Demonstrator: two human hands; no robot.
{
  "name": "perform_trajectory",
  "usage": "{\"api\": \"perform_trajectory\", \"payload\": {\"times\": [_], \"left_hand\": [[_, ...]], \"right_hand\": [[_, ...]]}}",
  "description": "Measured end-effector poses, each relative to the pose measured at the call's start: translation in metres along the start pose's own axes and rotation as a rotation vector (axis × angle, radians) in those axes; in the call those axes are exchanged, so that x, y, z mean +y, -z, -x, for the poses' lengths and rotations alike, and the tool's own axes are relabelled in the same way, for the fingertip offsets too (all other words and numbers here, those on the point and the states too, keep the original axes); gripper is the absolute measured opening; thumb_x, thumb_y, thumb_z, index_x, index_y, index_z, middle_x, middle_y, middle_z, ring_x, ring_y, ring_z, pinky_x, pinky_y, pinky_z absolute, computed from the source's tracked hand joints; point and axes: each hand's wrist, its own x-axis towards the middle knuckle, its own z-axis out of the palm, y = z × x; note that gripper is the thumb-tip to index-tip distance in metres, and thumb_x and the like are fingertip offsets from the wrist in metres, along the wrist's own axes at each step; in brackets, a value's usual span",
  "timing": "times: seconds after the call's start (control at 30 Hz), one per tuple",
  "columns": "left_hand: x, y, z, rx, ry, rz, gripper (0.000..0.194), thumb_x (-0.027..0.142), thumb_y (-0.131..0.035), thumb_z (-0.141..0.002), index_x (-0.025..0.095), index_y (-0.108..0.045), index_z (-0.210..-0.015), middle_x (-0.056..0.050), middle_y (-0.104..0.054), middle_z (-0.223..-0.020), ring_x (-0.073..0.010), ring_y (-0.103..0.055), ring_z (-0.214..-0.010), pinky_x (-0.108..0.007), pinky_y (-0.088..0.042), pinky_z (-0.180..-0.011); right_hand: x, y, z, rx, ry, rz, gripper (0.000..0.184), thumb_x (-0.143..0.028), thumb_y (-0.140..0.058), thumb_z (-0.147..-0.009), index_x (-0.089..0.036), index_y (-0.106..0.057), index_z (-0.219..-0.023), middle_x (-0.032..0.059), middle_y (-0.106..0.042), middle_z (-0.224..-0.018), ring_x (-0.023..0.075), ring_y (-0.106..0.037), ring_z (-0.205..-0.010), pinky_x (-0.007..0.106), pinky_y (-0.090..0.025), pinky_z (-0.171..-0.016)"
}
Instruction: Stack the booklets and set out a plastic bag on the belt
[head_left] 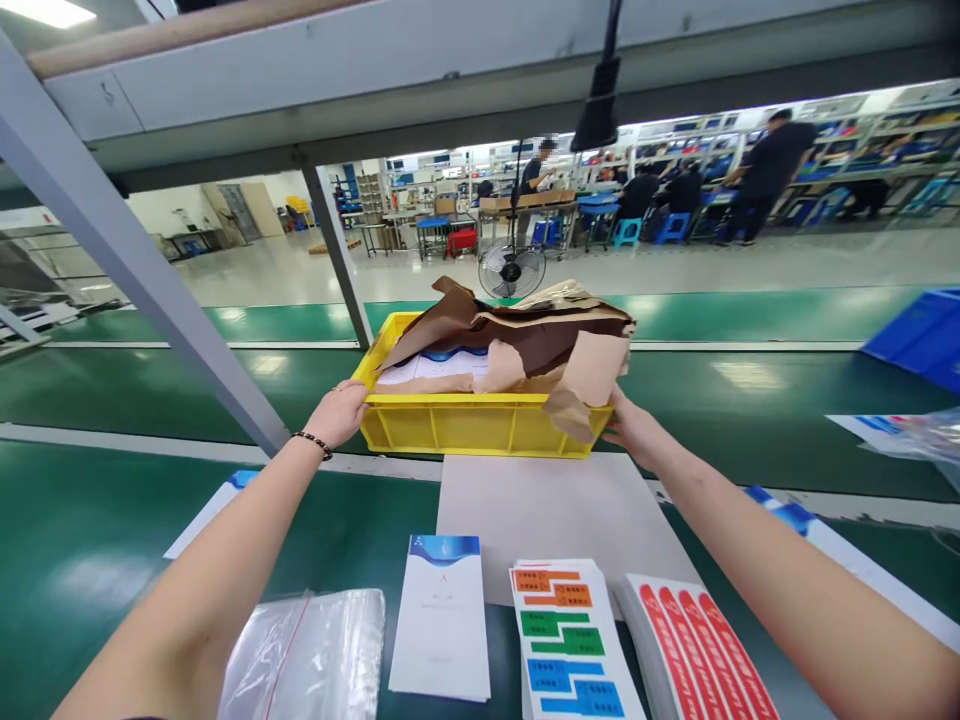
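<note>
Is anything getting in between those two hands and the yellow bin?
Nothing visible at the left hand, which grips one corner of the yellow bin. At the right hand, brown paper spills over the front rim close by; whether any is caught in the grip is hidden.

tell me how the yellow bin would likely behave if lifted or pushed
The yellow bin looks like stiff, ribbed plastic, so it probably flexes little. The white and blue printed sheets inside likely add some weight. The crumpled brown paper rising above the rim seems floppy and might shift or slide off if the bin tips.
</note>
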Motion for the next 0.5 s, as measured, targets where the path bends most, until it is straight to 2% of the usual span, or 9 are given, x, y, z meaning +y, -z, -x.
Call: {"api": "perform_trajectory", "payload": {"times": [0.13,0.2,0.27,0.3,0.33,0.4,0.47,0.5], "left_hand": [[0.009,0.002,0.014,0.065,0.031,0.016,0.025,0.026,-0.033,-0.082,0.016,-0.051,-0.098,-0.011,-0.056,-0.104,-0.0231,-0.037,-0.117,-0.039,-0.036,-0.093],[0.022,0.003,0.028,0.174,0.079,0.047,0.030,0.027,-0.037,-0.082,0.016,-0.046,-0.108,-0.013,-0.048,-0.118,-0.0253,-0.029,-0.123,-0.043,-0.030,-0.098],[0.043,0.002,0.043,0.243,0.142,0.159,0.035,0.030,-0.040,-0.081,0.017,-0.042,-0.113,-0.013,-0.039,-0.127,-0.0261,-0.025,-0.126,-0.044,-0.025,-0.102],[0.055,-0.001,0.050,0.203,0.195,0.266,0.036,0.032,-0.042,-0.080,0.017,-0.042,-0.113,-0.013,-0.039,-0.127,-0.0257,-0.027,-0.125,-0.044,-0.025,-0.102],[0.068,-0.004,0.054,0.103,0.267,0.402,0.038,0.034,-0.043,-0.080,0.017,-0.041,-0.113,-0.012,-0.041,-0.125,-0.0249,-0.031,-0.122,-0.042,-0.027,-0.101],[0.093,-0.014,0.059,-0.217,0.471,0.713,0.039,0.037,-0.044,-0.079,0.017,-0.040,-0.112,-0.011,-0.048,-0.119,-0.0215,-0.044,-0.112,-0.037,-0.037,-0.095],[0.114,-0.026,0.057,-0.446,0.562,0.842,0.035,0.040,-0.046,-0.078,0.015,-0.047,-0.101,-0.010,-0.058,-0.100,-0.0195,-0.059,-0.089,-0.032,-0.049,-0.076],[0.122,-0.032,0.054,-0.538,0.591,0.877,0.032,0.040,-0.048,-0.077,0.014,-0.051,-0.093,-0.009,-0.061,-0.090,-0.0183,-0.061,-0.078,-0.030,-0.052,-0.066]], "right_hand": [[0.033,0.025,0.033,0.079,-0.031,0.091,0.041,-0.057,-0.045,-0.075,-0.024,-0.059,-0.095,0.0052,-0.052,-0.121,0.0262,-0.044,-0.114,0.041,-0.036,-0.094],[0.053,0.039,0.056,0.108,-0.050,0.136,0.033,-0.050,-0.050,-0.074,-0.021,-0.060,-0.086,0.0081,-0.056,-0.115,0.0274,-0.044,-0.113,0.041,-0.030,-0.098],[0.070,0.050,0.077,0.123,-0.075,0.165,0.028,-0.046,-0.052,-0.073,-0.021,-0.060,-0.083,0.0089,-0.060,-0.108,0.0276,-0.048,-0.109,0.040,-0.032,-0.097],[0.076,0.054,0.085,0.126,-0.089,0.172,0.027,-0.045,-0.051,-0.074,-0.021,-0.060,-0.084,0.0085,-0.060,-0.107,0.0268,-0.050,-0.107,0.039,-0.036,-0.095],[0.081,0.057,0.090,0.128,-0.104,0.176,0.027,-0.045,-0.050,-0.075,-0.022,-0.059,-0.086,0.0078,-0.060,-0.106,0.0256,-0.052,-0.104,0.037,-0.040,-0.091],[0.086,0.062,0.095,0.134,-0.145,0.184,0.029,-0.046,-0.046,-0.077,-0.023,-0.057,-0.089,0.0076,-0.060,-0.108,0.0230,-0.056,-0.098,0.033,-0.048,-0.079],[0.088,0.064,0.093,0.136,-0.194,0.209,0.030,-0.047,-0.046,-0.077,-0.021,-0.057,-0.089,0.0095,-0.060,-0.106,0.0218,-0.060,-0.089,0.031,-0.051,-0.067],[0.088,0.065,0.091,0.131,-0.215,0.230,0.029,-0.046,-0.048,-0.077,-0.020,-0.057,-0.086,0.0109,-0.061,-0.101,0.0213,-0.061,-0.082,0.030,-0.052,-0.062]]}}
